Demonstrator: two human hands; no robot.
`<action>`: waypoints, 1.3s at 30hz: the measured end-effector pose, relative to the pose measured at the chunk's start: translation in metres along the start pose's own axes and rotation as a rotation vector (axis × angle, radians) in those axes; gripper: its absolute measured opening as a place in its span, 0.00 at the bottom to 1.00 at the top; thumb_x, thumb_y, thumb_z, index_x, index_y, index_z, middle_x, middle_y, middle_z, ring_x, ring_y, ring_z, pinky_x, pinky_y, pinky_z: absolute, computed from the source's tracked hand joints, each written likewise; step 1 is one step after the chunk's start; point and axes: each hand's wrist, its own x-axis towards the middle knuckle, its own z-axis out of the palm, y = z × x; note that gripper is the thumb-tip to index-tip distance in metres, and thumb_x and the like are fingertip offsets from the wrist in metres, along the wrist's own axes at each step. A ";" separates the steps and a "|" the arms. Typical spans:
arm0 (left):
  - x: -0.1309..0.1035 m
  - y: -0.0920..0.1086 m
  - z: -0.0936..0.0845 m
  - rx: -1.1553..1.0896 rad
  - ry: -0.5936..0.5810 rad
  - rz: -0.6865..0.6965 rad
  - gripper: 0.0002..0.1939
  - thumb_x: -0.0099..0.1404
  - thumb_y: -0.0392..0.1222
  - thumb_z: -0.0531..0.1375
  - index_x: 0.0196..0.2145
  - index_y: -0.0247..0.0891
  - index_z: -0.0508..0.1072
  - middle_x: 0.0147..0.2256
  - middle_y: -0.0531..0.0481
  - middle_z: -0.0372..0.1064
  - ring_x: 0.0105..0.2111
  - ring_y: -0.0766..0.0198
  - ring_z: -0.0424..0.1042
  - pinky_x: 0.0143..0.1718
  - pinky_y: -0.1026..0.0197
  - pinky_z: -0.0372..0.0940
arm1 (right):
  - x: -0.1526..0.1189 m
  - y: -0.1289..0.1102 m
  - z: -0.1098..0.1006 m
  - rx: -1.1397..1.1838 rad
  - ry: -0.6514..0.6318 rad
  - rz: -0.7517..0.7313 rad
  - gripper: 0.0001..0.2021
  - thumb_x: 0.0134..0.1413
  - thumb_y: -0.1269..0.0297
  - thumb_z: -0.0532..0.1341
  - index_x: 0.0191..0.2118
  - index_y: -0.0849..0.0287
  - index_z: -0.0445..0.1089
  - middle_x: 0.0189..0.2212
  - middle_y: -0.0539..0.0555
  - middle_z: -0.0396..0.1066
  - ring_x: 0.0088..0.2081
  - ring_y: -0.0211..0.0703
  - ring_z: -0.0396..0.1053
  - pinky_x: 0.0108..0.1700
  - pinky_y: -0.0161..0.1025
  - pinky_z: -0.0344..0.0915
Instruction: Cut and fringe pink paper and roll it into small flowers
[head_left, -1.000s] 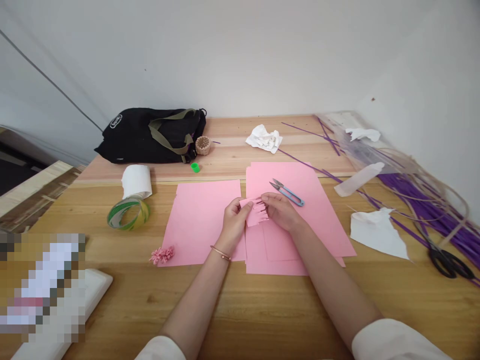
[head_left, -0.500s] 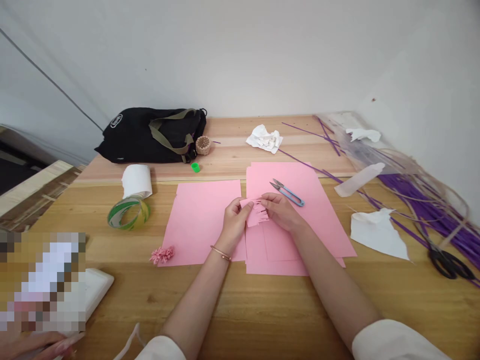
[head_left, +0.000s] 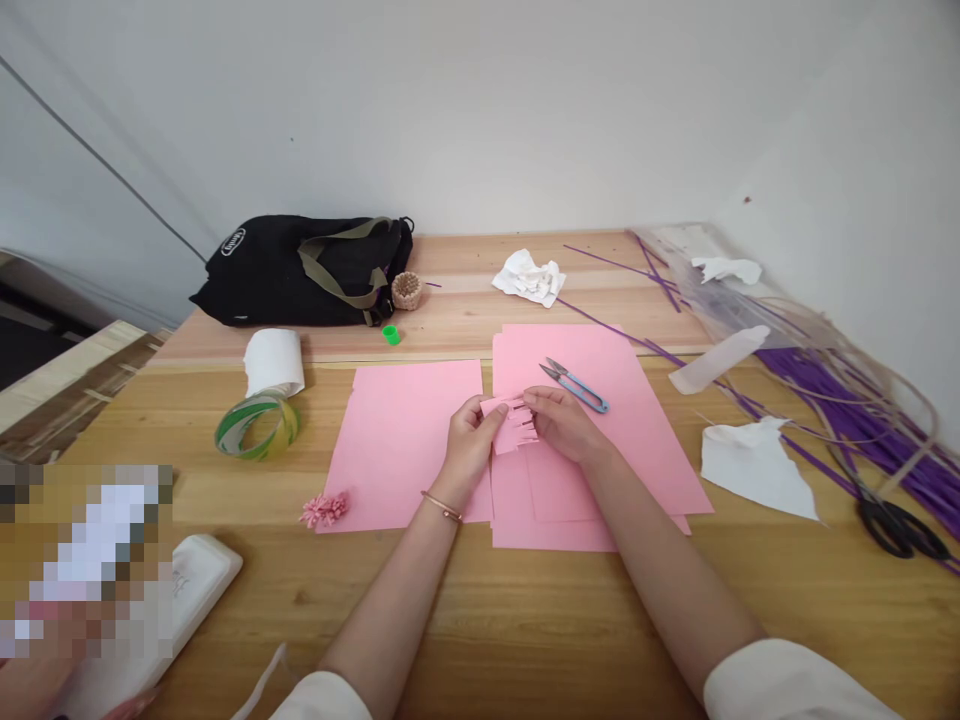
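Observation:
Between my hands is a small pink paper piece [head_left: 511, 428] with a fringe cut along its right side. My left hand [head_left: 474, 435] pinches its uncut left part, thumb on top. The fingers of my right hand [head_left: 561, 418] are closed on the fringe strips at the upper right. Beneath lie pink sheets [head_left: 622, 470], with another pink sheet [head_left: 409, 430] to the left. Blue thread snips [head_left: 576, 386] rest on the right-hand sheets, just beyond my right hand. A curled pink paper fringe tuft [head_left: 325, 510] sits at the left sheet's near corner.
At the left are a tape roll [head_left: 257, 425], a white paper roll [head_left: 274, 362] and a black bag [head_left: 300, 270]. A green cap [head_left: 391, 335] lies near a woven cup [head_left: 406, 290]. Black scissors [head_left: 900, 525] and purple strips [head_left: 847, 420] lie right. Another person's hand [head_left: 45, 660] shows lower left.
My hands stay nearly in place; the fringe strips at my right fingers have spread slightly. At the lower left, the other person's hand and the white object beside it have shifted.

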 end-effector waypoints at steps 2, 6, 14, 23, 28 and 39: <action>0.000 0.000 0.000 -0.001 -0.004 0.001 0.10 0.52 0.44 0.64 0.29 0.36 0.73 0.29 0.51 0.72 0.31 0.65 0.69 0.36 0.61 0.62 | 0.000 0.000 0.000 0.001 0.003 -0.002 0.11 0.32 0.58 0.72 0.24 0.57 0.75 0.21 0.49 0.71 0.26 0.37 0.66 0.32 0.37 0.61; -0.001 0.001 0.000 -0.006 -0.006 0.003 0.09 0.52 0.44 0.64 0.29 0.36 0.73 0.29 0.51 0.72 0.32 0.65 0.69 0.37 0.61 0.62 | 0.000 0.000 0.001 -0.002 -0.005 -0.005 0.10 0.33 0.59 0.72 0.23 0.58 0.74 0.21 0.49 0.71 0.26 0.37 0.66 0.32 0.37 0.61; 0.000 0.001 0.001 -0.003 -0.001 -0.003 0.09 0.52 0.44 0.64 0.29 0.36 0.73 0.28 0.52 0.72 0.31 0.65 0.69 0.36 0.62 0.63 | 0.000 0.000 0.001 0.017 0.025 0.004 0.11 0.29 0.59 0.73 0.21 0.58 0.74 0.19 0.48 0.71 0.24 0.36 0.66 0.29 0.36 0.61; 0.000 -0.002 0.000 0.007 -0.006 0.005 0.09 0.53 0.43 0.63 0.31 0.35 0.73 0.30 0.51 0.73 0.33 0.65 0.69 0.37 0.62 0.63 | 0.001 0.001 0.001 0.005 0.045 0.015 0.11 0.30 0.61 0.73 0.21 0.58 0.74 0.20 0.48 0.72 0.24 0.35 0.66 0.29 0.35 0.61; 0.001 -0.002 0.000 0.008 -0.010 0.008 0.09 0.53 0.43 0.63 0.31 0.35 0.73 0.30 0.51 0.72 0.32 0.65 0.69 0.37 0.62 0.62 | 0.000 -0.001 0.004 0.019 0.052 0.020 0.11 0.27 0.60 0.74 0.21 0.58 0.75 0.19 0.48 0.72 0.24 0.35 0.67 0.30 0.35 0.62; 0.000 0.000 -0.001 0.007 -0.015 0.010 0.09 0.53 0.43 0.63 0.30 0.35 0.73 0.29 0.51 0.72 0.32 0.65 0.69 0.37 0.62 0.62 | 0.001 -0.002 0.004 0.006 0.051 -0.008 0.10 0.28 0.60 0.73 0.20 0.58 0.76 0.19 0.50 0.72 0.24 0.36 0.66 0.31 0.37 0.63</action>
